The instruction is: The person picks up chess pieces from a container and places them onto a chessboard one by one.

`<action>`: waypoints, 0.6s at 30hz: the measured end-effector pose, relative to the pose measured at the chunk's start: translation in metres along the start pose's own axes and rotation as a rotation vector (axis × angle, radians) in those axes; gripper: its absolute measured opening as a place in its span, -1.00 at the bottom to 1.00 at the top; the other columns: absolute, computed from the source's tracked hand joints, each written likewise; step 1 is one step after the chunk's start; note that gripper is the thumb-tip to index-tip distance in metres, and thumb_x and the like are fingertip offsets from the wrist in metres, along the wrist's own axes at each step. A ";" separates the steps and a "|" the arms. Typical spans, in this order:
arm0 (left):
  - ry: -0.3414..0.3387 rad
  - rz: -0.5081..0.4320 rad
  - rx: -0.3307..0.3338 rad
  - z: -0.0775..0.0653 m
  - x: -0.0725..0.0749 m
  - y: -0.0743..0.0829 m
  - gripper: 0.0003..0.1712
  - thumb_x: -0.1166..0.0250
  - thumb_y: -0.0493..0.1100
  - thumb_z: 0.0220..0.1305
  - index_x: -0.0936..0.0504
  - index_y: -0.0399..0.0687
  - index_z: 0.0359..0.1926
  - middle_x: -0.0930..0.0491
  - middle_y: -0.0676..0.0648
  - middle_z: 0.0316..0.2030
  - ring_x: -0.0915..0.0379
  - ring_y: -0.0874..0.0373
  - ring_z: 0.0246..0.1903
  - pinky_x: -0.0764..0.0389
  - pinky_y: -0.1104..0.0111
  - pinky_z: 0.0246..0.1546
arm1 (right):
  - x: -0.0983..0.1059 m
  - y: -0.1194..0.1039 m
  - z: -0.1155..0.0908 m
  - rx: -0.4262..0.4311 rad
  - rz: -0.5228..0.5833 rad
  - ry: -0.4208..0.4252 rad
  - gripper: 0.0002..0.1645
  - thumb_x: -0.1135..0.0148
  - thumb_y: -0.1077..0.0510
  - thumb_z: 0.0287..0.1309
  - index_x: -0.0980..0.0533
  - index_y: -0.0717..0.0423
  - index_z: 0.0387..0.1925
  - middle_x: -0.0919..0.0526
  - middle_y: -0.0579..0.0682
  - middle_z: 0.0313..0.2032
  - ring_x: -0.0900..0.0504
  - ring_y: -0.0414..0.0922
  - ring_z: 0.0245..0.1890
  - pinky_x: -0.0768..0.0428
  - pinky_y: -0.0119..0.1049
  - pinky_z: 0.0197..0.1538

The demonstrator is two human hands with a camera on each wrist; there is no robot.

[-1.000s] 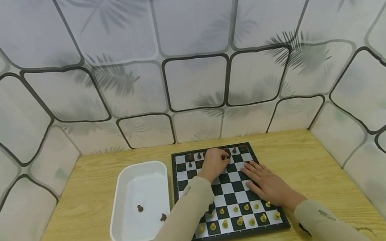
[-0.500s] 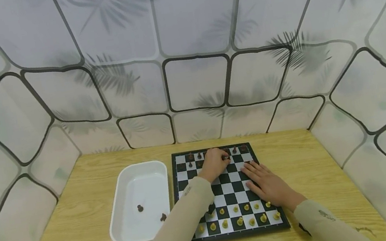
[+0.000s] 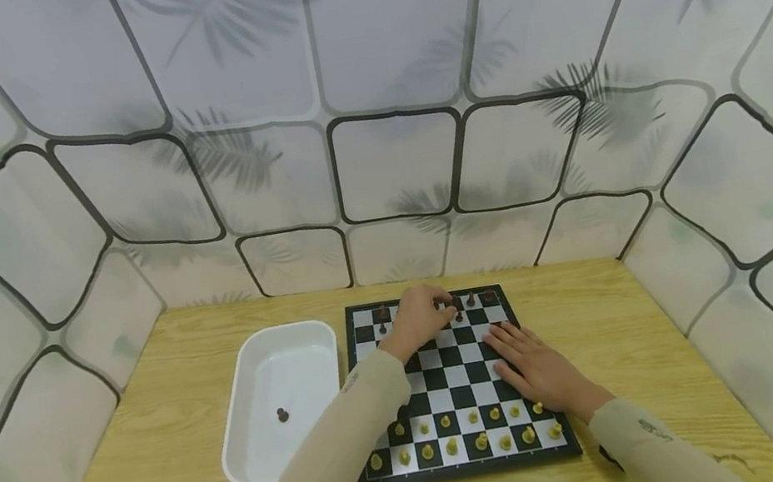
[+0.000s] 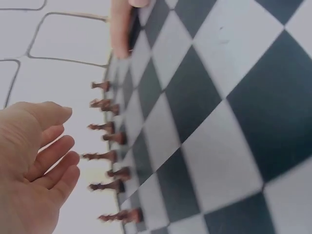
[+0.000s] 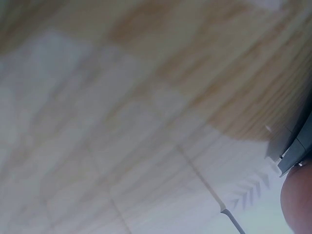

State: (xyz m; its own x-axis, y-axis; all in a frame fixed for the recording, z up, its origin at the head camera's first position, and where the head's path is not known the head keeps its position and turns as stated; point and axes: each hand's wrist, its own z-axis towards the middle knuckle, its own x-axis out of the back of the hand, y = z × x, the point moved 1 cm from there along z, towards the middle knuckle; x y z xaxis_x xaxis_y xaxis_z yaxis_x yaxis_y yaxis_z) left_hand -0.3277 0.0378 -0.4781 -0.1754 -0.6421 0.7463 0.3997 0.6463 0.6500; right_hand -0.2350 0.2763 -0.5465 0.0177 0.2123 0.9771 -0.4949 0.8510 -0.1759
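My left hand (image 3: 417,320) hovers over the far side of a black-and-white chessboard (image 3: 456,377). Its fingers are loosely bent and nothing is between them, as the left wrist view shows. A dark brown pawn (image 3: 459,316) stands upright beside its fingertips. More brown chess pieces, such as a tall one (image 4: 122,216), stand along the far edge, partly hidden by the hand in the head view. My right hand (image 3: 539,368) lies flat over the board's right edge, fingers spread and straight. Yellow chess pieces (image 3: 482,442) stand in two rows on the near side.
A white tray (image 3: 233,459) stands left of the board, with a small brown piece (image 3: 282,415) in it. My left forearm covers its near right corner. Wooden tabletop (image 3: 591,284) surrounds the board, and a patterned wall (image 3: 390,165) rises behind.
My left hand has let go of the brown pawn and drawn back slightly to the left. The left forearm now hides the second piece in the tray. My right hand stays put.
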 end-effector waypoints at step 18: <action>-0.003 -0.028 -0.014 -0.055 0.096 -0.034 -0.76 -0.34 -0.17 0.44 -0.80 -0.23 -0.03 -0.81 -0.14 -0.11 -0.74 0.03 -0.16 -0.75 0.15 -0.05 | -0.001 0.001 0.000 -0.005 -0.014 -0.022 -0.27 0.00 -0.13 0.60 -0.25 0.12 0.60 -0.27 0.15 0.60 -0.15 0.21 0.64 -0.17 0.20 0.61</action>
State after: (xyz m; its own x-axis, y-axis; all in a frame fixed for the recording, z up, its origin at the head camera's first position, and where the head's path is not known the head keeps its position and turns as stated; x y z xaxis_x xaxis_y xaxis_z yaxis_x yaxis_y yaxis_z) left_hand -0.3090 -0.0681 -0.4361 -0.1891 -0.6589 0.7281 0.4070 0.6222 0.6688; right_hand -0.2355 0.2767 -0.5473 0.0060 0.1898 0.9818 -0.4904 0.8562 -0.1625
